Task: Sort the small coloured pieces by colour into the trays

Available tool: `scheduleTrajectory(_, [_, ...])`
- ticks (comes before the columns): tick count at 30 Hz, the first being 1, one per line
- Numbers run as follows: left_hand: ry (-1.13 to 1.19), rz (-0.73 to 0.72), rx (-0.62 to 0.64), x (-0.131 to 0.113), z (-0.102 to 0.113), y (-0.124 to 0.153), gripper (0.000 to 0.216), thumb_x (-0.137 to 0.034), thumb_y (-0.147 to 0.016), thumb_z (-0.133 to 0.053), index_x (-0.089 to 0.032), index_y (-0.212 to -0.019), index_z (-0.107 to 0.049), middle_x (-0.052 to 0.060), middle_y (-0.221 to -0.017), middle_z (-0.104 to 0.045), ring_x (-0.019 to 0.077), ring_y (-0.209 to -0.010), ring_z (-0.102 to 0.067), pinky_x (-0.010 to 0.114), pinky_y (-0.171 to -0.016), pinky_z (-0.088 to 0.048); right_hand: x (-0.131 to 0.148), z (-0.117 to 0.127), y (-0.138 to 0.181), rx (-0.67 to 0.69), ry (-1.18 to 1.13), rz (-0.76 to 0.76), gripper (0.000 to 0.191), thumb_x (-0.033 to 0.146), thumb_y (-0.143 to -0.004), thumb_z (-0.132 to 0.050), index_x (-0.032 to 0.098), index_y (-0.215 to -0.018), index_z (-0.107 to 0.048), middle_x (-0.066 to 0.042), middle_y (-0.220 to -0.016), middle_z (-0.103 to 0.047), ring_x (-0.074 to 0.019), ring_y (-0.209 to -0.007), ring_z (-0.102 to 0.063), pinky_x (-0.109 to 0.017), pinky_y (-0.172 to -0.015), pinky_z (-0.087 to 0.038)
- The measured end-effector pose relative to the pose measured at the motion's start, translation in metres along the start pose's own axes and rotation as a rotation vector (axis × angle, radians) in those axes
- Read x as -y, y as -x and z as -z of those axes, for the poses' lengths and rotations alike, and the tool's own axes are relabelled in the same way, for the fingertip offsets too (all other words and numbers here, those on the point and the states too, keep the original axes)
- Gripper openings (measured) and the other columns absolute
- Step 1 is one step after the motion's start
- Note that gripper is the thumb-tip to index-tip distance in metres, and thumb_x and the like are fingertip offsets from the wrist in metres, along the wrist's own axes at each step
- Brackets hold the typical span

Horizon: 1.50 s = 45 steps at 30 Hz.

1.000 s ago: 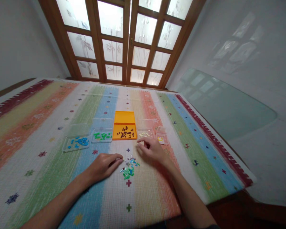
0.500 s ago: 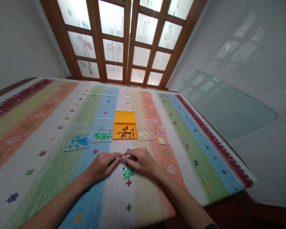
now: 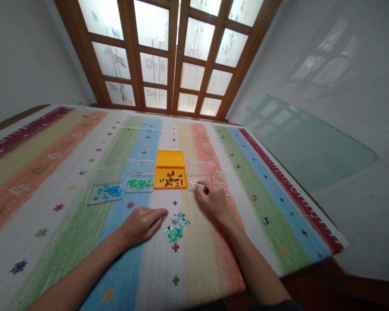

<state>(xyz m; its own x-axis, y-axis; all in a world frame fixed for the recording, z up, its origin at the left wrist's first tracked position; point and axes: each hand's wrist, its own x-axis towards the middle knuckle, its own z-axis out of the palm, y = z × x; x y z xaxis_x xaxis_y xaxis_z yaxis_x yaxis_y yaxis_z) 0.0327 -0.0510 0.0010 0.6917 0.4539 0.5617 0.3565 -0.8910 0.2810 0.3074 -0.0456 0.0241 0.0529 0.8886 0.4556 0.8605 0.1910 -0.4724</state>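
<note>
My left hand (image 3: 145, 223) rests on the cloth, thumb and forefinger pressed together; whatever is in the pinch is too small to make out. Just right of its fingertips lies a loose heap of small green, blue, dark and silvery pieces (image 3: 175, 232). My right hand (image 3: 213, 199) is over the clear box of cream pieces (image 3: 192, 187), its thumb and forefinger close together at the pieces. What those fingertips hold, if anything, cannot be made out. The hand partly covers this box and a small clear box (image 3: 221, 177) to its right.
Left of the right hand stand an open orange case (image 3: 170, 159) with dark brown pieces, a clear box of green pieces (image 3: 139, 185) and a clear box of blue pieces (image 3: 106, 192). A striped tablecloth (image 3: 68, 242) covers the table. Wooden glazed doors (image 3: 175, 86) stand behind.
My right hand has left my left hand and moved forward and right to the cream pieces. The heap is now uncovered. My left hand has stayed in place.
</note>
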Motion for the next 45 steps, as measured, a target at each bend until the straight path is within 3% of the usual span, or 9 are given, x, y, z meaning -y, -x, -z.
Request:
scheduleTrajectory(5, [-0.023, -0.022, 0.034, 0.001, 0.001, 0.001, 0.027, -0.020, -0.104, -0.038, -0.013, -0.104, -0.064, 0.006, -0.075, -0.075, 0.0176, -0.057, -0.071, 0.028, -0.055, -0.055, -0.022, 0.005, -0.009, -0.044, 0.118, -0.108, 0.028, 0.030, -0.089, -0.057, 0.015, -0.098, -0.079, -0.005, -0.062, -0.068, -0.0173, -0.054, -0.057, -0.028, -0.059, -0.038])
scheduleTrajectory(12, [0.006, 0.033, 0.091, 0.002, 0.000, 0.003, 0.025, -0.019, -0.102, -0.042, -0.017, -0.104, -0.067, 0.005, -0.077, -0.074, 0.0154, -0.061, -0.070, 0.025, -0.061, -0.056, -0.031, 0.007, -0.014, -0.026, 0.200, -0.097, 0.029, 0.029, -0.091, -0.055, 0.018, -0.102, -0.080, -0.009, -0.079, -0.075, -0.0208, -0.071, -0.063, -0.028, -0.062, -0.039])
scheduleTrajectory(18, [0.019, 0.044, 0.091, 0.003, -0.001, 0.004, 0.025, -0.020, -0.102, -0.043, -0.018, -0.104, -0.067, 0.005, -0.077, -0.074, 0.0150, -0.062, -0.070, 0.024, -0.063, -0.056, -0.031, 0.012, -0.011, -0.044, 0.026, -0.067, 0.028, 0.028, -0.089, -0.056, 0.017, -0.098, -0.080, -0.005, -0.066, -0.069, -0.0167, -0.058, -0.056, -0.027, -0.060, -0.041])
scheduleTrajectory(24, [0.015, 0.046, 0.110, 0.003, -0.001, 0.004, 0.024, -0.020, -0.101, -0.043, -0.018, -0.105, -0.066, 0.005, -0.078, -0.073, 0.0154, -0.063, -0.069, 0.025, -0.064, -0.055, -0.003, 0.008, 0.003, 0.347, -0.245, 0.106, 0.023, 0.025, -0.084, -0.062, 0.017, -0.096, -0.080, 0.001, -0.058, -0.066, -0.0122, -0.049, -0.053, -0.023, -0.053, -0.039])
scheduleTrajectory(29, [0.004, 0.046, 0.134, 0.002, 0.000, 0.003, 0.024, -0.020, -0.102, -0.042, -0.018, -0.106, -0.066, 0.004, -0.078, -0.073, 0.0157, -0.063, -0.070, 0.025, -0.063, -0.054, 0.017, 0.005, 0.012, 0.601, -0.312, 0.237, 0.032, 0.012, -0.085, -0.055, 0.021, -0.106, -0.079, -0.005, -0.099, -0.080, -0.0155, -0.082, -0.073, -0.025, -0.075, -0.052])
scheduleTrajectory(32, [-0.011, 0.046, 0.151, 0.002, 0.000, 0.003, 0.024, -0.020, -0.103, -0.042, -0.018, -0.105, -0.065, 0.004, -0.077, -0.073, 0.0161, -0.063, -0.070, 0.025, -0.063, -0.054, 0.019, 0.003, 0.013, 0.666, -0.309, 0.321, 0.034, 0.011, -0.087, -0.055, 0.021, -0.110, -0.078, -0.006, -0.107, -0.079, -0.0173, -0.092, -0.074, -0.028, -0.083, -0.053])
scheduleTrajectory(36, [-0.013, 0.049, 0.157, 0.001, 0.000, 0.003, 0.023, -0.020, -0.102, -0.042, -0.018, -0.105, -0.065, 0.004, -0.077, -0.073, 0.0164, -0.063, -0.070, 0.025, -0.063, -0.053, 0.017, 0.006, 0.011, 0.680, -0.278, 0.365, 0.034, 0.012, -0.086, -0.056, 0.019, -0.111, -0.078, -0.008, -0.104, -0.079, -0.0183, -0.089, -0.075, -0.028, -0.080, -0.053])
scheduleTrajectory(41, [-0.038, 0.021, 0.169, 0.001, 0.000, 0.002, 0.024, -0.019, -0.103, -0.040, -0.016, -0.104, -0.064, 0.005, -0.076, -0.073, 0.0181, -0.063, -0.070, 0.027, -0.061, -0.052, 0.019, 0.010, 0.010, 0.705, -0.242, 0.376, 0.033, 0.016, -0.083, -0.063, 0.020, -0.112, -0.078, -0.007, -0.099, -0.080, -0.0176, -0.079, -0.072, -0.027, -0.073, -0.051])
scheduleTrajectory(45, [-0.043, 0.017, 0.164, 0.000, 0.001, 0.001, 0.025, -0.019, -0.103, -0.038, -0.016, -0.103, -0.064, 0.005, -0.076, -0.073, 0.0184, -0.062, -0.070, 0.028, -0.059, -0.052, 0.018, 0.009, 0.009, 0.712, -0.269, 0.347, 0.026, 0.015, -0.085, -0.063, 0.020, -0.105, -0.079, -0.006, -0.099, -0.080, -0.0180, -0.084, -0.073, -0.027, -0.076, -0.051])
